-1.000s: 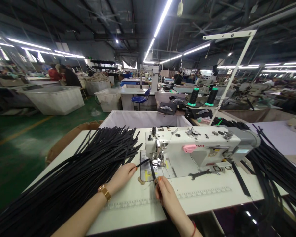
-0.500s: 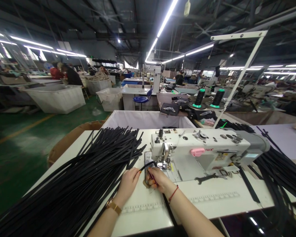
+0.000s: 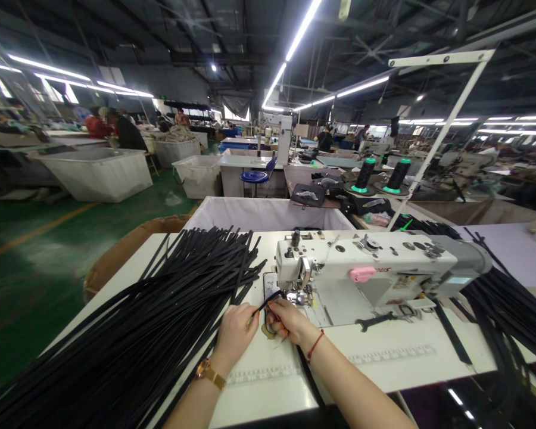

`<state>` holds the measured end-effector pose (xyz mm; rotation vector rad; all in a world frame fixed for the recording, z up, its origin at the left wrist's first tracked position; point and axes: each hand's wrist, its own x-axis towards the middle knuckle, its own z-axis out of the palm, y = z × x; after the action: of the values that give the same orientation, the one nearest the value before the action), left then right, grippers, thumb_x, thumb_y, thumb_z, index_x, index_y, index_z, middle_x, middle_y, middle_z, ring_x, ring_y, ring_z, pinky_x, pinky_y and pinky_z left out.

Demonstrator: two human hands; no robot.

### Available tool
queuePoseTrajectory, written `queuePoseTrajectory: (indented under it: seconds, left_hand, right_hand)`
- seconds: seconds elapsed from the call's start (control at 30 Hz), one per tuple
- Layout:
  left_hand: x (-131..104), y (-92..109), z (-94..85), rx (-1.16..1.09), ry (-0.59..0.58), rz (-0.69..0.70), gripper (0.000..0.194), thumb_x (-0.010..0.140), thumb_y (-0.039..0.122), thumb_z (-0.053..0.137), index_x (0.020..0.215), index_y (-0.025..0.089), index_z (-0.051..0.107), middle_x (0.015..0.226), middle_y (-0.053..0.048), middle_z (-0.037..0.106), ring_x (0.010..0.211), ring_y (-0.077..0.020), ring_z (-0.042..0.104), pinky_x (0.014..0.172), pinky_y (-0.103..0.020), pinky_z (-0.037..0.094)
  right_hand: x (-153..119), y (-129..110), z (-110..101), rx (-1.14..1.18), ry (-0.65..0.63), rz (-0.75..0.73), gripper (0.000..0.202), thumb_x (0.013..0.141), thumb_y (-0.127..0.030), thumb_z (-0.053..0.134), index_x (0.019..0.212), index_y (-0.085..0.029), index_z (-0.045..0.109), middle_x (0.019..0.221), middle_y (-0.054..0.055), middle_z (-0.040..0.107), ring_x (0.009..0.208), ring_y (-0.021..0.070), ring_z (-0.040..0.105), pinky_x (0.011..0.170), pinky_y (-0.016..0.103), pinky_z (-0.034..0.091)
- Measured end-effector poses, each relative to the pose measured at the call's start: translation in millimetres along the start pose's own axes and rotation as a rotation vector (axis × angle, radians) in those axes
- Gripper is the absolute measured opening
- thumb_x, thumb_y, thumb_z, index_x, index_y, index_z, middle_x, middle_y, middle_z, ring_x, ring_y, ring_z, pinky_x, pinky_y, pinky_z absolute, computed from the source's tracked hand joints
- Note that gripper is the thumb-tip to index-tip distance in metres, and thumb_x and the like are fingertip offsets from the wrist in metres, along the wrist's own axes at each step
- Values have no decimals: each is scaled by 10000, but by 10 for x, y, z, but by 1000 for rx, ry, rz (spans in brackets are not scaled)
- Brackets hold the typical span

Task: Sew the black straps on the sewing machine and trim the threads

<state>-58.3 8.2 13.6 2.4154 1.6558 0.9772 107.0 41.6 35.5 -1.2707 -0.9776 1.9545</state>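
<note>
The white table [image 3: 384, 374] stands in a large workshop with a green floor [image 3: 67, 238], rows of ceiling lights [image 3: 304, 30] and several people further off. A big bundle of black straps [image 3: 156, 316] covers its left side; a sewing machine [image 3: 361, 259] is at the right. The black strap [image 3: 264, 302] lies between the left hand [image 3: 236, 333] and the machine's needle area, its near part pinched in the left fingers. The right hand [image 3: 288, 322] is just beside it, fingers curled together; what they grip cannot be told.
</note>
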Motion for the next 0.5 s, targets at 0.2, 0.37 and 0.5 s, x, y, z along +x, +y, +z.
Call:
queuePoseTrajectory:
  seconds: [0.2,0.37,0.5]
  left_hand:
    - [-40,21,-10,-19,40,-2,144,918,247,489,862,195,610,791,-50,635,771,-227,596,723,-371,442]
    - [126,37,-444,-113,272,71,213,955,213,381,1039,205,576,962,-72,646,903,-222,597,814,-379,485]
    - [305,-126,-1390,17,720,-23,279,974,311,384,1144,179,561,1132,-112,562,1080,-239,540,948,-426,441]
  right_hand:
    - [-84,9,32,11,40,-49,211,795,-365,575,751,-206,444,480,-93,474,311,7,233,314,147,82]
    - [-484,24,55,39,49,-167,289,809,-477,561,794,-199,482,590,-68,510,374,15,238,337,168,111]
    - [-926,128,77,109,-20,-202,343,797,-506,598,931,-192,573,641,-59,506,394,21,237,355,189,117]
